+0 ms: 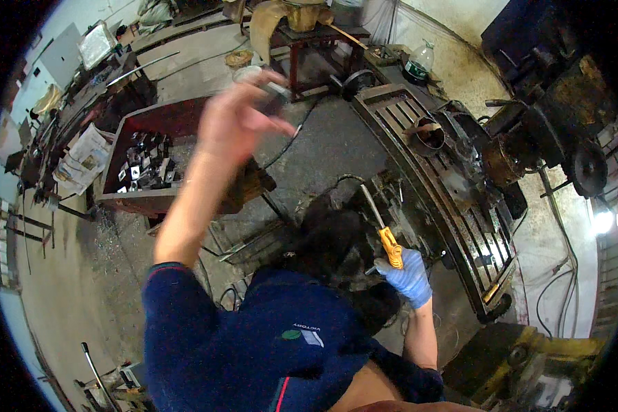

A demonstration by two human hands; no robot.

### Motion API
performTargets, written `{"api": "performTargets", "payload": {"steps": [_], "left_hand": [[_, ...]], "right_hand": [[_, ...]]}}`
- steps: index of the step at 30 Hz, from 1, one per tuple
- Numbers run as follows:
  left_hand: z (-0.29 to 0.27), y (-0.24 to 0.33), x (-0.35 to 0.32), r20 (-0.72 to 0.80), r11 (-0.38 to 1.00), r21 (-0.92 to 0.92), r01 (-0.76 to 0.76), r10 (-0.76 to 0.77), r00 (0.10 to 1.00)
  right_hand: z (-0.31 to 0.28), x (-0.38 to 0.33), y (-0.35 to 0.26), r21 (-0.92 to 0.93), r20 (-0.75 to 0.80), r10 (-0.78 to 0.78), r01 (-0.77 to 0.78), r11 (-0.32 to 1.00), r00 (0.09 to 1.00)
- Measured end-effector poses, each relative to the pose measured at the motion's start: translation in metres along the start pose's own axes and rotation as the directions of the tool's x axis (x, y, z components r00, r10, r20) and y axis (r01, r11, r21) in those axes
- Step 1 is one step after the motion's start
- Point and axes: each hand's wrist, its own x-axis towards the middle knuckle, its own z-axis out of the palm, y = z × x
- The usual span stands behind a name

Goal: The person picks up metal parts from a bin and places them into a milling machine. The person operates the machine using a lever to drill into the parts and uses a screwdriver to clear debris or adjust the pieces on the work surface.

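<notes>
My bare left hand (233, 120) is raised over the near right end of a dark red metal bin (134, 200). Its fingers are spread partly apart but smeared by motion. A small pale and dark patch shows between them, and I cannot make out whether it is a held piece. My right hand (408, 278), in a blue glove, grips a yellow-handled tool (391, 247) with a long metal tube pointing away, like an air blow gun. A short grey metal part juts out beside the glove. Small dark metal blocks (147, 165) with shiny faces lie in the bin.
To my right stands a long slatted metal frame (419, 178), with a round metal can (429, 136) on it. Dark machinery (549, 144) stands beyond. A clear plastic bottle (419, 60) and a dark red stand (316, 58) are at the back. Cables cross the floor.
</notes>
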Motion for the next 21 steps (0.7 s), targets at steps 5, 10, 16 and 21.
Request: {"api": "performTargets", "payload": {"steps": [5, 10, 16, 21], "left_hand": [[0.035, -0.154, -0.006, 0.206, 0.809, -0.238, 0.538, -0.499, 0.842], [0.026, -0.208, -0.005, 0.067, 0.765, -0.133, 0.631, -0.628, 0.775], [-0.026, -0.213, -0.006, -0.126, 0.703, 0.382, 0.600, -0.604, 0.787], [-0.070, -0.211, -0.024, -0.281, 0.588, 0.467, 0.661, -0.610, 0.741]], "right_hand": [[-0.007, -0.014, 0.006, -0.042, -0.019, 0.075, -0.076, 0.996, 0.997], [-0.007, -0.015, 0.025, -0.229, -0.095, 0.244, -0.260, 0.938, 0.965], [0.019, 0.029, 0.021, -0.439, 0.174, 0.276, -0.176, 0.881, 0.945], [0.024, 0.046, 0.013, -0.371, 0.192, 0.208, -0.125, 0.920, 0.959]]}}
